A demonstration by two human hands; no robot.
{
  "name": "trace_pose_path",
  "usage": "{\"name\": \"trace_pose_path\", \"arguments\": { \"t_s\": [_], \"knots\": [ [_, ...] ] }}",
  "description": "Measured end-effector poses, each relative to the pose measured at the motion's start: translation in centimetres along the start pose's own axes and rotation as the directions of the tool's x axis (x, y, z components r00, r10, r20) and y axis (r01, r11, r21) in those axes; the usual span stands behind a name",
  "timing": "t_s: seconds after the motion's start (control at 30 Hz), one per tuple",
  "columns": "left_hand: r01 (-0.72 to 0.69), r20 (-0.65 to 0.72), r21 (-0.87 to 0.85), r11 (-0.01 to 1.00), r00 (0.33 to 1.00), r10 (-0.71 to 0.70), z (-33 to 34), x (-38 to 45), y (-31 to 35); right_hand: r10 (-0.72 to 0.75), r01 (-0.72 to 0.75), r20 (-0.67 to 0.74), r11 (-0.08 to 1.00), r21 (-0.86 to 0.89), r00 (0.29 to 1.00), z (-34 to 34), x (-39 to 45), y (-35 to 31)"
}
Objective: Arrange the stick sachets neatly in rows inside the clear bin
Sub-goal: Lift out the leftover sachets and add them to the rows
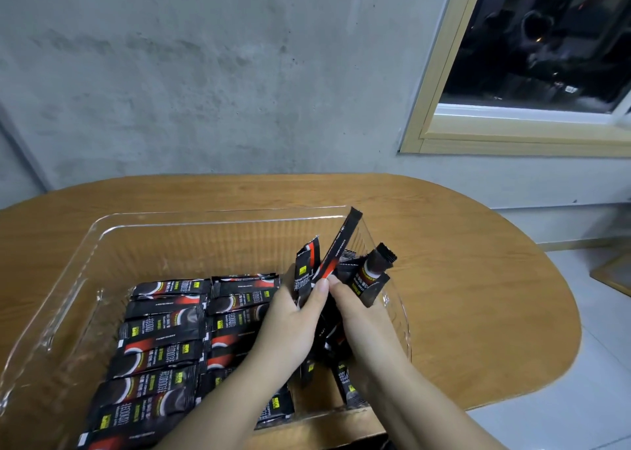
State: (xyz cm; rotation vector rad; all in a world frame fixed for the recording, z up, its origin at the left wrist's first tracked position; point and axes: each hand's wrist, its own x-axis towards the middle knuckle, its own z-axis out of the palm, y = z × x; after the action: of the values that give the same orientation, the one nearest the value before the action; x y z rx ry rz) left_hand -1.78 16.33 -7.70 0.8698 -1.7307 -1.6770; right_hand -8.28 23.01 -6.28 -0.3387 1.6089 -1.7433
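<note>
Stick sachets (160, 333), black with red and yellow print, lie flat in two rows across the lower-left floor of the clear bin (218, 215). The left row (153, 357) runs from mid-frame toward the lower-left corner; the second row (239, 299) sits just beside it on the right, partly covered by the left forearm.

Left hand (290, 323), at centre frame, curls its fingers round a fanned bunch of sachets (307, 272), thumb pressing on top. One long sachet (341, 245) tilts up and right, its tip reaching above the bin's far right corner. Right hand (358, 313), touching the left hand, grips further sachets, including one tilted sachet (375, 268) with a crimped end pointing upper right. How many each hand holds cannot be told; the bundle between the palms is dark and blurred.

A few loose sachets (348, 381) lie in the bin's lower-right part, below the wrists. The far half of the bin floor is bare, giving open room behind the rows.

The bin stands on a rounded wooden desk (478, 279); desk surface shows to the right and behind. The bin's near edge is cut off at the frame bottom. A concrete wall (205, 74) fills the upper frame, with a window (529, 57) at upper right.
</note>
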Motion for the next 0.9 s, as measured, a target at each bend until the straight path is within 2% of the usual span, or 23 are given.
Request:
{"name": "trace_pose_path", "arguments": {
  "t_s": [0.3,0.47,0.6,0.73,0.83,0.9],
  "knots": [
    [0.058,-0.074,-0.119,0.991,0.995,-0.067,1.1,0.4,-0.9,-0.03,0.02,-0.069,0.99,-0.137,0.997,0.5,0.4,0.9],
    [0.063,-0.078,-0.137,0.989,0.994,-0.074,0.9,0.6,-1.5,0.001,0.003,0.011,0.935,-0.354,1.0,-0.2,-0.1,0.0],
    [0.077,-0.093,-0.128,0.989,0.992,-0.089,0.7,0.8,-1.8,0.038,-0.041,-0.018,0.829,-0.557,0.999,-0.1,-0.1,0.8],
    [0.105,-0.093,-0.14,0.984,0.989,-0.119,0.7,0.6,-1.3,0.063,-0.1,-0.08,0.733,-0.673,0.995,0.3,-0.3,0.9],
    [0.115,-0.076,-0.125,0.985,0.989,-0.125,0.5,0.7,-1.3,0.047,-0.105,-0.096,0.588,-0.802,0.994,0.7,-0.4,0.7],
    [0.13,-0.081,-0.134,0.982,0.987,-0.141,0.2,0.9,-1.8,-0.007,-0.031,-0.039,0.45,-0.893,0.999,0.9,-0.6,0.6]
  ]
}}
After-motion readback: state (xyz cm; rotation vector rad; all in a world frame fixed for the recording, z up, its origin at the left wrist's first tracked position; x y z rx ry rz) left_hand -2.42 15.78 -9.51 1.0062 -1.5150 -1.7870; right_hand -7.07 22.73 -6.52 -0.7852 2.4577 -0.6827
